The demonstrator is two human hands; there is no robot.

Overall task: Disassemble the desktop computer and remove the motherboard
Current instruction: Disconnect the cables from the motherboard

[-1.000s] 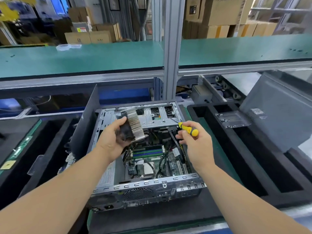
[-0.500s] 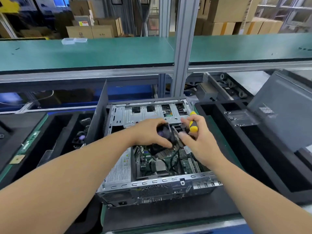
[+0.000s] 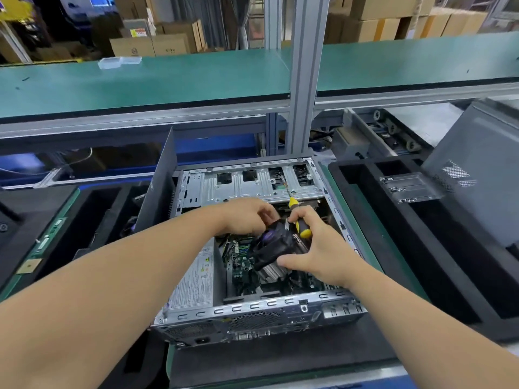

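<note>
The open desktop case (image 3: 252, 307) lies on its side before me, its green motherboard (image 3: 241, 265) showing inside. Over the board I hold the CPU cooler (image 3: 276, 245), a black fan on a finned metal heatsink. My left hand (image 3: 247, 217) grips its far edge. My right hand (image 3: 317, 248) holds its near side with thumb and fingers, and also keeps the yellow-and-black screwdriver (image 3: 299, 220) in its grip, tip pointing away over the drive cage (image 3: 247, 186).
Black foam trays flank the case: one at the left (image 3: 92, 217) with small parts, one at the right (image 3: 421, 248) bearing a metal bracket (image 3: 410, 188). The grey side panel (image 3: 477, 175) leans at right. A vertical aluminium post (image 3: 306, 80) stands behind the case.
The cooler was in my left hand alone, raised at the case's left; it has moved right and turned fan-up, and my right hand has closed on it too.
</note>
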